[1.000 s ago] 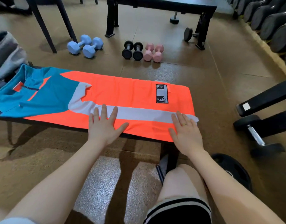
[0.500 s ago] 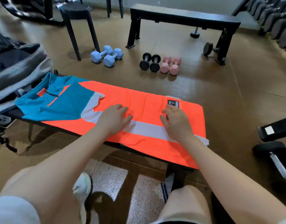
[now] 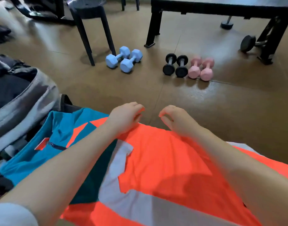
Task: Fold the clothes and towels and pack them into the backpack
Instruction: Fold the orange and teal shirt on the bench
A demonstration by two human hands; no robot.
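One orange, white and teal shirt (image 3: 164,168) is spread flat nearest the camera. At its far edge the left hand (image 3: 125,116) and right hand (image 3: 175,119) are held with fingers curled; whether cloth is pinched cannot be told. One open grey backpack (image 3: 26,98) is seen just left. Beyond, six dumbbells are lined on the floor: two blue (image 3: 123,59), two black (image 3: 175,65), two pink (image 3: 201,68).

surface: brown floor (image 3: 237,111) | on it: blue dumbbells (image 3: 123,59), black dumbbells (image 3: 175,66), pink dumbbells (image 3: 201,68)
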